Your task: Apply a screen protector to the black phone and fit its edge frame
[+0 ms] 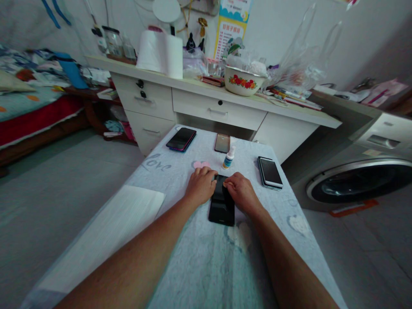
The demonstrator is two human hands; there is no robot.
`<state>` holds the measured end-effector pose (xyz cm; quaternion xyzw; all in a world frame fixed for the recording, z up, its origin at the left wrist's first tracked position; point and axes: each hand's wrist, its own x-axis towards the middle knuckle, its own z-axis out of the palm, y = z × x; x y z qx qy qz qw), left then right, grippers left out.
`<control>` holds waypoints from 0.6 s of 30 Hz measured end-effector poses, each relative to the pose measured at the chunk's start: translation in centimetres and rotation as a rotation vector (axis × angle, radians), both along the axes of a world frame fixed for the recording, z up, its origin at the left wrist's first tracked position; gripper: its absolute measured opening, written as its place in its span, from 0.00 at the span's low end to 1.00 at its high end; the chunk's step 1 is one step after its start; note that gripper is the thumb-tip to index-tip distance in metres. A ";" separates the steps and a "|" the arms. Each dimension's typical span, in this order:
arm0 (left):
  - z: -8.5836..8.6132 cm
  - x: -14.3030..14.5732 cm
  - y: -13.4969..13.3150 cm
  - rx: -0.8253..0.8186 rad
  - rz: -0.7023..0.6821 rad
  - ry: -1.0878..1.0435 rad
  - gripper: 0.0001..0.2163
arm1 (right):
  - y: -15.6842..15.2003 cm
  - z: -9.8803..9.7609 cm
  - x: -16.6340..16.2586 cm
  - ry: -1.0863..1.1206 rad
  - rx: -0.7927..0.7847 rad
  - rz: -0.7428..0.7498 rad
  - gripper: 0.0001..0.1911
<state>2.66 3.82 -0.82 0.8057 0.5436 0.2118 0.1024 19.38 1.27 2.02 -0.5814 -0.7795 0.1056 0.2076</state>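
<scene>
A black smartphone (222, 208) lies screen up on the cloth-covered table, between my hands. My left hand (201, 185) is closed at its upper left edge, fingers curled and thumb against the phone, gripping it in place. Over the upper right of the screen, my right hand (240, 189) is closed in a pinch. A small orange-tan bit shows at its fingertips, too small to name. Just beyond the hands stands a small white spray bottle (228, 159) with a blue label. Behind the bottle lies a phone case (222, 143), brownish and see-through.
Stacked phones (182, 139) lie at the table's far left, more stacked phones (270, 172) at the right. A white sheet (128, 223) covers the left side. Beyond stands a white desk (199, 101) with a paper roll (161, 53) and a flowered bowl (244, 81). A washing machine (363, 159) is at right.
</scene>
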 end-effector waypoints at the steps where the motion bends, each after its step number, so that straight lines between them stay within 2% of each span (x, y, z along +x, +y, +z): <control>1: 0.0 0.0 0.0 0.002 -0.002 -0.003 0.14 | 0.0 0.0 0.0 0.001 0.003 0.002 0.08; 18: 0.2 0.0 0.0 -0.020 -0.005 -0.009 0.14 | 0.3 -0.4 -1.5 -0.083 0.023 0.043 0.10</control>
